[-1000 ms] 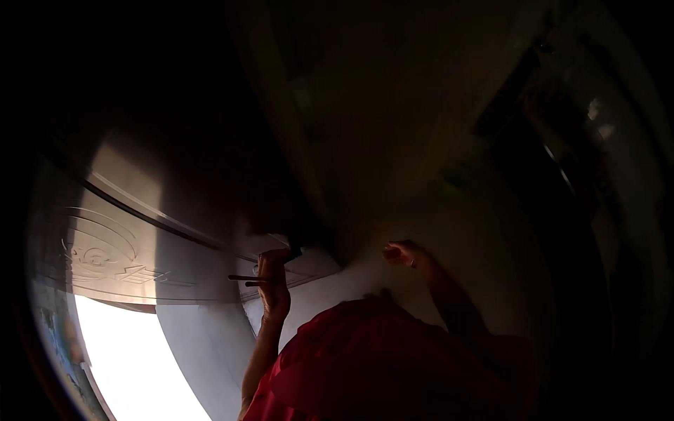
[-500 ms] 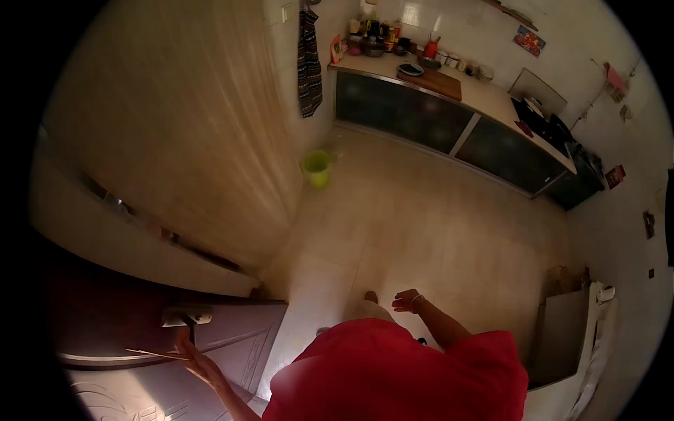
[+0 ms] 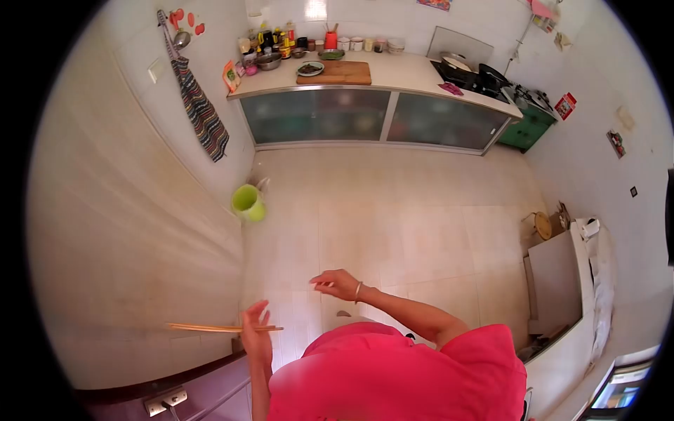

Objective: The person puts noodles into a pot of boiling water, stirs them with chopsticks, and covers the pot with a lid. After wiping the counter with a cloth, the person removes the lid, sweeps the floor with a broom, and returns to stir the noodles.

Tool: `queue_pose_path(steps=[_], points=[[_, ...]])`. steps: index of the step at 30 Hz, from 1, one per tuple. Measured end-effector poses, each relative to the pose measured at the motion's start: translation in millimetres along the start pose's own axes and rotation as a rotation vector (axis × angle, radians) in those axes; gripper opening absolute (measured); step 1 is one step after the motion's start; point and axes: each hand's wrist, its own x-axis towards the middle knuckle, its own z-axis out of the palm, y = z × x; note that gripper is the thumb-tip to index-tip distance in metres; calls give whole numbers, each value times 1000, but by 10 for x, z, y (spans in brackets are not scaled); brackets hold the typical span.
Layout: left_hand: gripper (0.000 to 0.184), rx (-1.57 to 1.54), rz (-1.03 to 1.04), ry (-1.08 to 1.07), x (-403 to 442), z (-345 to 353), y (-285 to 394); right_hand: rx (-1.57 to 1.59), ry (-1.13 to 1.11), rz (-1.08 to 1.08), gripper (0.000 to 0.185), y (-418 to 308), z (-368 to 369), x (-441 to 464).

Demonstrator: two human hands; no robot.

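At the lower left, my left hand (image 3: 257, 333) holds a pair of wooden chopsticks (image 3: 203, 328), gripped near one end and lying level, with the long part sticking out to the left. Some of its fingers point upward. My right hand (image 3: 337, 285), with a bracelet at the wrist, hangs over the floor in front of my body. Its fingers are loosely curled and slightly apart, and I see nothing in them. Below the left hand is the edge of the door with its handle plate (image 3: 166, 402).
Across the tiled floor stands a counter (image 3: 414, 77) with a cutting board (image 3: 351, 72), a plate of food (image 3: 309, 68), bottles and a stove (image 3: 474, 79). A green bin (image 3: 248, 203) is by the left wall. A towel (image 3: 203, 112) hangs above it. A white cabinet (image 3: 554, 281) stands right.
My left hand has come off the door handle and moved right and up with the chopsticks. My right hand has swung left. The view has turned and brightened, and the door now sits lower.
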Motion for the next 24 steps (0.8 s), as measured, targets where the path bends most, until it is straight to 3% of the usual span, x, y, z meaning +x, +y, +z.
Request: queue_pose_path(steps=[1, 3, 6, 10, 13, 19, 24], points=[[45, -54, -45, -36, 88, 209, -6, -70, -63, -118, 28, -185, -31, 91], [49, -136, -92, -101, 223, 522, 2, -12, -181, -132, 34, -521, -32, 206], [54, -268, -104, -166, 327, 731, -19, 252, -227, -162, 38, -829, -2, 304], [56, -391, -192, -129, 348, 912, 69, 261, -114, -420, 41, -867, 85, 448], [58, -451, -201, -87, 321, 951, 92, 325, -175, -320, 37, -911, 148, 484], [59, -498, -208, -86, 335, 842, 75, 235, -49, -446, 27, -963, 351, 572], [59, -515, -234, -144, 416, 923, 78, 288, 37, -369, 22, -930, 348, 515]])
